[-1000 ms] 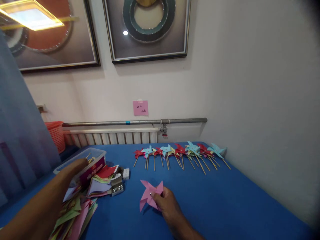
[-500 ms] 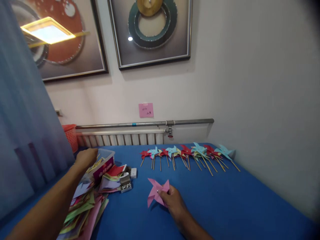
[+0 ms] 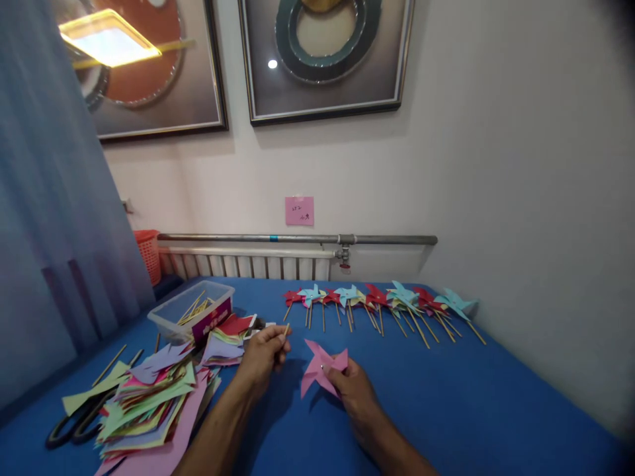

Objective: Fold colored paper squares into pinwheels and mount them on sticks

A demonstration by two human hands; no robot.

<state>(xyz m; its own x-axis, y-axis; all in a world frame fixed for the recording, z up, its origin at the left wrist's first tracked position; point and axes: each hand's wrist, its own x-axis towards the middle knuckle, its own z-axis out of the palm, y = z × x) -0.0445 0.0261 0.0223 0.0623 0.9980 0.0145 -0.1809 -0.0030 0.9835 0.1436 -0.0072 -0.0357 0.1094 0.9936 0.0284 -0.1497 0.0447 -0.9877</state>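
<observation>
Between thumb and fingers, my right hand [image 3: 354, 387] pinches a pink paper pinwheel [image 3: 317, 370] with a small shiny pin at its centre. My left hand [image 3: 266, 350] is closed on a thin wooden stick [image 3: 286, 328], whose tip pokes up past the fingers. The stick and the pinwheel are apart. Behind my left hand stands a clear plastic box [image 3: 163, 314] with more sticks [image 3: 198, 307] inside. Small boxes beside the coloured paper are partly hidden by my left hand.
Finished pinwheels [image 3: 377, 297] on sticks lie in a row along the table's back. Cut coloured paper [image 3: 149, 410] is piled at left, over black-handled scissors [image 3: 84, 420]. A red basket [image 3: 147, 254] stands by the curtain [image 3: 64, 231]. A radiator [image 3: 248, 264] runs along the wall.
My left hand has come out of the plastic box and moved right toward the pinwheel, now with a stick. The right hand still holds the pinwheel. The view has shifted slightly.
</observation>
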